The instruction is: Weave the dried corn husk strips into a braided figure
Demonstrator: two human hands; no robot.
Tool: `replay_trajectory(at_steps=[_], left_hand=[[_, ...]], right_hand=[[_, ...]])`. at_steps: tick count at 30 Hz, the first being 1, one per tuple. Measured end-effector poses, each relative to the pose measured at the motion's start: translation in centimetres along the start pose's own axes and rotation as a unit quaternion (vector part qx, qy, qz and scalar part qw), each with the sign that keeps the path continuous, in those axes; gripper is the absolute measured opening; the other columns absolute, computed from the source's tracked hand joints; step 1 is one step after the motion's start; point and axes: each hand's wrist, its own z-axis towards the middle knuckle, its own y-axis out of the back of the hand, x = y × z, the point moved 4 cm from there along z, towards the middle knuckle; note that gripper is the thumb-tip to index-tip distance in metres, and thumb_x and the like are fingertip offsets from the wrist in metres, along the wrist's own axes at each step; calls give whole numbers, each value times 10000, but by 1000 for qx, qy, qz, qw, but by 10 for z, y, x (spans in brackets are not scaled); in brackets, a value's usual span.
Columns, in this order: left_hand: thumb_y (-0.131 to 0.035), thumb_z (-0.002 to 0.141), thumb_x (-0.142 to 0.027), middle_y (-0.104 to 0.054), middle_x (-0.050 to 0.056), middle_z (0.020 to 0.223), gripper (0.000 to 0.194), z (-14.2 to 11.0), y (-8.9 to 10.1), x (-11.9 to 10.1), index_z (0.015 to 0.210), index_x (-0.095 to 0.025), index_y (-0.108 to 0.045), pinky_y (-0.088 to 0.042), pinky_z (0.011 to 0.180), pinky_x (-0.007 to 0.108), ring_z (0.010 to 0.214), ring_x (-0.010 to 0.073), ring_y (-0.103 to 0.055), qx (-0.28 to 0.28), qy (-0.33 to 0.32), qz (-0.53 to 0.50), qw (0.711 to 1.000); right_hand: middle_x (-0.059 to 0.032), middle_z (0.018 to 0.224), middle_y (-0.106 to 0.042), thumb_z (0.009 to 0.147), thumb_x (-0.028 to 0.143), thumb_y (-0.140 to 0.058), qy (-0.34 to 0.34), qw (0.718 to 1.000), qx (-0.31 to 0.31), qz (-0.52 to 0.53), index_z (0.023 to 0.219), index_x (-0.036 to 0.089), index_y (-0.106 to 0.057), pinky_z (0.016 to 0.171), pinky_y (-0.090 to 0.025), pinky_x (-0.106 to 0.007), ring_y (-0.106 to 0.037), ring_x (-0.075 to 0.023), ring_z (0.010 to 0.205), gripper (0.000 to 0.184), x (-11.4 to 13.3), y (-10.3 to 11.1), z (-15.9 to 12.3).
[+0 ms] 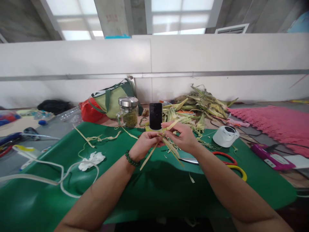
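From where I stand, the left end of the green cloth [154, 190] on the desk carries a looping white cord [57, 183], with a crumpled tissue [93, 160] and a few loose dry strips [96, 139] just beside it. Behind them sit a green bag [115, 102] and a lidded jar [130, 118].

Mid-desk, the left hand [147, 141], a beaded bracelet [131, 158] at its wrist, pinches the pale strips [172, 148] near where they cross. They are up off the cloth, just in front of an upright phone [155, 116], their loose ends fanning down and out. The right hand [181, 135] is close against the left, its thumb and fingers closed on the strips too, one strip sticking up past them.

I take this to be the laying or folding of one strip over another. As I judge it, the next move calls for a firm left pinch at the crossing while the right guides a free end without splitting it.

Behind the right hand lies a heap of husks [205, 103]. Scissors [190, 160] lie partly hidden beneath the right forearm; a white holder [224, 137] stands further right.
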Motion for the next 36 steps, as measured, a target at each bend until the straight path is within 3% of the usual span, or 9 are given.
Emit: replay_trajectory(at_steps=[4,7,11,14,17,22,26,30,36], left_hand=[[-749,622,-167,-703,63,695,147,1,4,-1,752,-106,-718,-473,600,201,603,117,-642,-40,3,-42,998],[-717,657,-144,-714,71,734,145,3,8,-1,797,-107,-712,-488,642,203,642,118,-655,-78,-4,-76,994],[-713,650,-156,-710,55,718,170,4,8,-2,815,-112,-708,-479,632,195,626,101,-633,-76,-40,-119,989],[-727,622,-165,-704,44,719,195,5,8,-2,809,-113,-706,-458,597,190,612,95,-610,-80,-50,-135,986],[-731,613,-177,-705,52,747,217,5,8,-1,818,-111,-708,-451,594,192,637,102,-610,-82,-46,-133,987],[-746,600,-193,-713,58,791,214,4,7,-3,799,-121,-719,-470,655,199,692,111,-623,-74,-73,-126,987],[-772,574,-231,-724,66,809,233,2,6,-4,779,-128,-727,-483,659,211,706,126,-634,-78,-87,-104,988],[-795,545,-247,-729,47,772,239,2,6,-3,751,-144,-731,-501,677,235,675,130,-644,-86,-76,-79,990],[-790,574,-300,-735,71,784,291,2,2,-3,807,-134,-737,-509,776,281,763,179,-679,-31,-68,-53,996]], right_hand=[[-41,713,-657,828,335,-540,-20,989,-55,-133,785,169,-628,557,-432,-244,-572,-131,607,193,-2,11,0],[-24,553,-569,847,328,-527,64,964,-101,-239,587,179,-554,554,-385,-260,-512,-130,568,301,10,17,-3],[-63,724,-617,873,180,-452,228,936,10,-268,792,171,-626,640,-435,-291,-531,-164,684,192,30,-5,-11],[-96,842,-606,877,102,-370,279,916,90,-275,939,150,-620,781,-466,-338,-545,-198,847,262,33,-29,-16],[-99,835,-598,886,120,-394,295,909,90,-279,923,141,-619,831,-475,-364,-550,-208,882,229,31,-41,-17],[-92,883,-636,893,114,-399,290,928,52,-229,843,156,-628,883,-483,-348,-580,-185,927,238,27,-37,-16],[-63,874,-682,885,155,-467,238,965,-15,-110,883,179,-632,794,-525,-294,-631,-155,851,167,22,-27,-15],[-34,822,-706,844,222,-562,105,992,-66,4,819,198,-646,700,-532,-259,-661,-146,768,91,7,-21,-11],[-29,709,-688,769,274,-611,-101,982,-92,134,707,172,-651,554,-520,-254,-637,-148,596,126,-9,-14,-6]])
